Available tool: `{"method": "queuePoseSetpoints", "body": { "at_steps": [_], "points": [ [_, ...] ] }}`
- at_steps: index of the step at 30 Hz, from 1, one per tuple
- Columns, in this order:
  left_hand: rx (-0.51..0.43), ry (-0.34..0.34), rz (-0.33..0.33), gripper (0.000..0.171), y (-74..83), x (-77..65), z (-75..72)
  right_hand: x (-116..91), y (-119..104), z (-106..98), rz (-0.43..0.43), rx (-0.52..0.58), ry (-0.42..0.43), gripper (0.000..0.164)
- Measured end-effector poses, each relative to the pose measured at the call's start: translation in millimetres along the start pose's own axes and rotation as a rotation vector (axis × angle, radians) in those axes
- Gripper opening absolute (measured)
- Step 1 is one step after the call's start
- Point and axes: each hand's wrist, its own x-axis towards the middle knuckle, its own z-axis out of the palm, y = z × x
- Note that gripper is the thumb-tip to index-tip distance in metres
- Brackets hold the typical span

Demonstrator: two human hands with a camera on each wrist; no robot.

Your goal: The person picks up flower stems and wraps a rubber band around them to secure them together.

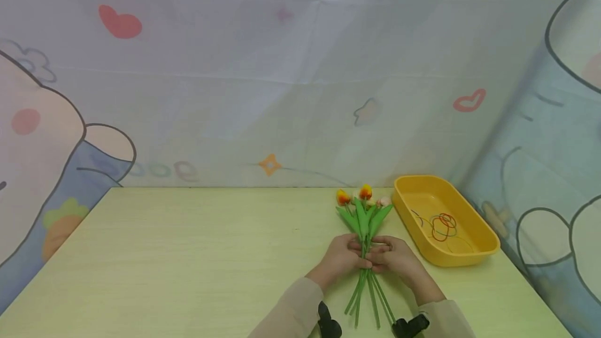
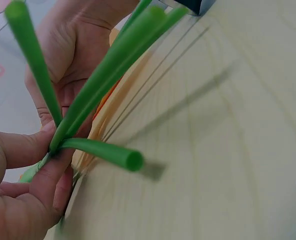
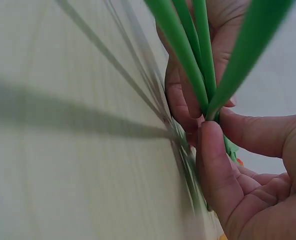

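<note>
A small bunch of artificial tulips (image 1: 363, 215) lies over the right part of the table, blooms toward the wall. Two blooms are orange and yellow; paler ones sit partly hidden behind the green leaves. My left hand (image 1: 339, 258) pinches the gathered stems from the left, thumb and forefinger around them in the left wrist view. From the other side my right hand (image 1: 399, 258) also pinches the stems (image 3: 208, 75) between thumb and forefinger. Below the hands the green stem ends (image 2: 133, 160) fan apart. Whether a band circles the stems is hidden by the fingers.
A yellow tray (image 1: 413, 239) stands right of the flowers, holding several loose coloured rubber bands (image 1: 443, 227). The pale wooden table (image 1: 188, 260) meets a printed cloth backdrop (image 1: 235, 67) at its back edge and along the sides.
</note>
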Motion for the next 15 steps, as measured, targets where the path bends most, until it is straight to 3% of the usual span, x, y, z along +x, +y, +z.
{"method": "queuePoseSetpoints", "body": {
  "at_steps": [4, 7, 15],
  "points": [
    [0.069, 0.037, -0.012, 0.080, 0.4, -2.7, -1.1, -0.7, -1.8, 2.4, -0.011, 0.000, 0.020, 0.060],
    [0.065, 0.042, -0.011, 0.080, 1.0, -4.6, -2.2, -1.6, -3.6, 3.4, -0.028, 0.003, 0.023, 0.059],
    [-0.042, 0.034, 0.040, 0.084, 6.4, -12.2, -5.2, -3.9, -10.7, 3.4, -0.104, 0.058, 0.031, 0.060]
  ]
}}
